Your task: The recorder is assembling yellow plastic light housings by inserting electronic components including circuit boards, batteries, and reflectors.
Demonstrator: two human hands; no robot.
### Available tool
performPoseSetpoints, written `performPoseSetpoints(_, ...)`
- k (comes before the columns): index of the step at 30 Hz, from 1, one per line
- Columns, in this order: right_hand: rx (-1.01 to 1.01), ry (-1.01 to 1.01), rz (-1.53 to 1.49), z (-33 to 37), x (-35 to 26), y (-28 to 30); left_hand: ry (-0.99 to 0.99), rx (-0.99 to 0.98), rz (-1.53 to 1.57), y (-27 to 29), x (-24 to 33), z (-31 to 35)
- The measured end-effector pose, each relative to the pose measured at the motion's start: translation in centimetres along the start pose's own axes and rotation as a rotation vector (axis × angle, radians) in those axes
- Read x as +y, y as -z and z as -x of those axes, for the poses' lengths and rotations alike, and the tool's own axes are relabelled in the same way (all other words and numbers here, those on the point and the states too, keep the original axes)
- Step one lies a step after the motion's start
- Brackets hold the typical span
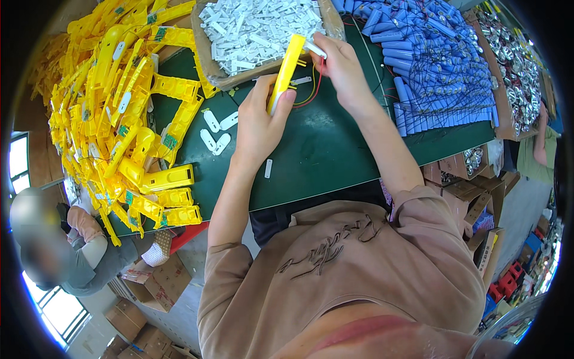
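My left hand (264, 115) is closed around a long yellow plastic housing (289, 63), tilted with its far end up and to the right. Red and yellow wires (315, 90) hang from the housing's right side. At its far end, my right hand (339, 67) pinches a small white plastic piece (314, 49) between thumb and fingers. The piece meets or nearly meets the housing; contact is hard to tell. Just beyond both hands stands a shallow box (226, 80) full of small white plastic pieces (257, 36). Several white oval pieces (209, 142) lie left of my left forearm.
Yellow housings (128, 119), some with green circuit boards, are heaped at left on the green table (311, 161). Blue cylindrical cells (442, 72) with wires are piled at right, beside a box of shiny metal parts (519, 84). Another person (72, 245) sits at lower left.
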State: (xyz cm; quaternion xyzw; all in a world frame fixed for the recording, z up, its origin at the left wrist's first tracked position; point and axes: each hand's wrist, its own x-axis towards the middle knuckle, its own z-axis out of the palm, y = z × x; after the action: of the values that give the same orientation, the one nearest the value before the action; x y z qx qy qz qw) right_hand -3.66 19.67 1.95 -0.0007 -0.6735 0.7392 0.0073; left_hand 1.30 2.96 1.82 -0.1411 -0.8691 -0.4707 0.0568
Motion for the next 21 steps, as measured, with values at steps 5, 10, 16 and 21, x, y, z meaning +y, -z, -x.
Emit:
performPoseSetpoints(5, 0.373, 0.493, 0.321, -0.1, -0.6, 0.1, 0.067, -0.22, 0.176, 0.3, 0.4, 0.5)
performPoseSetpoints(10, -0.381, 0.076, -0.328, -1.1, 0.3, 2.3, 0.194, -0.361, 0.835, 0.8, 0.8, 0.6)
performPoseSetpoints(16, -0.407, 0.03, -0.388, 0.7, -0.9, 0.2, 0.344, -0.193, 1.054, 1.0, -0.9, 0.1)
performPoseSetpoints(21, -0.417, 0.092, -0.147, 1.0, -0.7, -0.3, 0.296, -0.145, 0.938, 0.8, -1.2, -0.1)
